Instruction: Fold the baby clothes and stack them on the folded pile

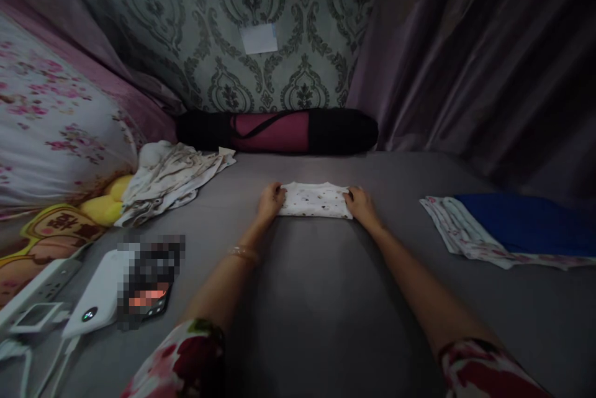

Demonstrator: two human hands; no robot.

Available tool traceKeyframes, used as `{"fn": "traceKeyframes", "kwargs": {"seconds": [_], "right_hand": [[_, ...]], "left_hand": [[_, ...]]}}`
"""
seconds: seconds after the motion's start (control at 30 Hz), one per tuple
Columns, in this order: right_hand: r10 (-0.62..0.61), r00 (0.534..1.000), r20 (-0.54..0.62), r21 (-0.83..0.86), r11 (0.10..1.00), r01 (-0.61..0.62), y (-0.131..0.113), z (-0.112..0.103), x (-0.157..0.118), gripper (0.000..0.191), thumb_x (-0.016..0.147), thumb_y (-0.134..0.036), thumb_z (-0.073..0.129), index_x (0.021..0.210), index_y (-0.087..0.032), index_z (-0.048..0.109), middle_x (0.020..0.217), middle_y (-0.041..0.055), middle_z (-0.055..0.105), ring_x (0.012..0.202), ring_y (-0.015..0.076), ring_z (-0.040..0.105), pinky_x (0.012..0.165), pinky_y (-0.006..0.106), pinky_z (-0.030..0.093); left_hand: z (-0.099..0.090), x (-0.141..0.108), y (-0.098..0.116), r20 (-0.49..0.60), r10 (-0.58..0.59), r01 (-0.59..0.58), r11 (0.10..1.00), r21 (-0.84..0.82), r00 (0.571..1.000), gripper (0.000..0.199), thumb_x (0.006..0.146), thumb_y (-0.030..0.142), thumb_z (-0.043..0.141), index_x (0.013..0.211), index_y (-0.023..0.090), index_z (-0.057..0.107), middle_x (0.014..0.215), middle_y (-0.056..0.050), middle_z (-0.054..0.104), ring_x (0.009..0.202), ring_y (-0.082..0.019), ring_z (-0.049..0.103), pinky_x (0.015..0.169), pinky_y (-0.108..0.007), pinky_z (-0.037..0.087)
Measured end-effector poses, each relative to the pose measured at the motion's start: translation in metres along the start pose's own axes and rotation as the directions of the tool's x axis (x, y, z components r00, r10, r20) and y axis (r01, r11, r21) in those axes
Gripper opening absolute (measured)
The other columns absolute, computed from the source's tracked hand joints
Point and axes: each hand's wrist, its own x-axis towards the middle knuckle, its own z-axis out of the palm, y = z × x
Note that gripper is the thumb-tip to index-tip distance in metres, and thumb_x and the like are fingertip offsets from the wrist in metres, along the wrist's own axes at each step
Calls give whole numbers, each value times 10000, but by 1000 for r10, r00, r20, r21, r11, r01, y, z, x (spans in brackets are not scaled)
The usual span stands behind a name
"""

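A small white printed garment, folded into a flat rectangle, lies on the grey bed sheet in front of me. My left hand grips its left end, fingers curled around the edge. At the opposite end, my right hand pinches the cloth between thumb and fingers. The garment's exact kind cannot be made out, since it is folded and its ends are partly covered by my hands.
Rumpled light clothes are heaped at left. Folded clothes with a blue piece lie at right. A black and maroon bag lines the wall. Near left are a white power bank, a phone and a power strip.
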Motion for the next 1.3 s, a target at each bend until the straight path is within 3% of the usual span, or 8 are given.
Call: {"fn": "traceKeyframes", "kwargs": {"seconds": [0.07, 0.17, 0.37, 0.53, 0.9, 1.1, 1.2, 1.3], "right_hand": [[102, 989, 104, -6, 995, -102, 0, 2, 7, 307, 911, -303, 460, 1073, -167, 683, 1014, 107, 682, 904, 205, 622, 753, 266, 434], [176, 963, 202, 7, 983, -181, -2, -1, 14, 335, 907, -370, 466, 1072, -181, 687, 1026, 102, 704, 897, 206, 643, 711, 255, 427], [290, 945, 155, -39, 957, -287, -18, -6, 9, 373, 967, -374, 379, 1135, -167, 640, 1095, 151, 687, 985, 240, 654, 766, 285, 444], [309, 948, 72, -78, 950, -304, -29, -6, 2, 419, 999, -368, 294, 1180, -121, 581, 1050, 178, 688, 968, 265, 666, 795, 332, 463], [284, 958, 46, -159, 949, -274, -31, -7, 6, 406, 976, -379, 362, 1090, -105, 639, 969, 214, 704, 936, 291, 683, 786, 365, 479], [310, 948, 66, -149, 943, -298, -24, -6, 14, 414, 947, -398, 420, 1118, -90, 637, 997, 221, 699, 954, 303, 676, 771, 362, 483], [310, 940, 138, -101, 949, -298, -16, -11, 20, 404, 958, -379, 385, 1057, -117, 676, 1019, 204, 701, 972, 286, 670, 762, 338, 479], [294, 944, 148, -84, 955, -285, -17, -19, 19, 405, 968, -298, 326, 1067, -115, 674, 1034, 199, 697, 977, 274, 664, 769, 332, 478]], "left_hand": [[6, 5, 1, 77, -111, 111, 994, 6, 991, 211, 858, 276, 555, 981, 148, 668, 844, -59, 678, 792, -172, 620, 700, -254, 445], [9, 7, 1, 80, -156, 154, 988, 25, 985, 244, 875, 326, 523, 971, 152, 666, 861, -78, 689, 804, -192, 630, 676, -264, 434], [7, -1, 6, 24, -81, 76, 983, 166, 996, 260, 951, 342, 406, 1046, 199, 600, 971, -96, 688, 903, -208, 638, 713, -268, 423], [4, -11, 17, 3, -34, 32, 967, 251, 999, 298, 996, 350, 296, 1166, 197, 487, 1010, -119, 676, 905, -217, 642, 721, -277, 425], [6, -2, 18, 25, -32, 22, 948, 317, 999, 295, 987, 329, 307, 1084, 140, 511, 1021, -190, 661, 905, -265, 654, 748, -330, 451], [2, -2, 21, 22, -88, 77, 950, 303, 996, 290, 974, 336, 364, 1095, 128, 525, 1016, -188, 665, 923, -277, 653, 753, -336, 457], [-4, -5, 25, -4, -118, 115, 957, 267, 993, 289, 960, 315, 406, 1124, 106, 520, 1065, -200, 642, 982, -281, 630, 789, -341, 455], [-8, -14, 37, -95, -20, 45, 961, 274, 995, 276, 949, 281, 426, 1127, 100, 534, 1115, -203, 607, 1057, -283, 584, 859, -364, 439]]}}
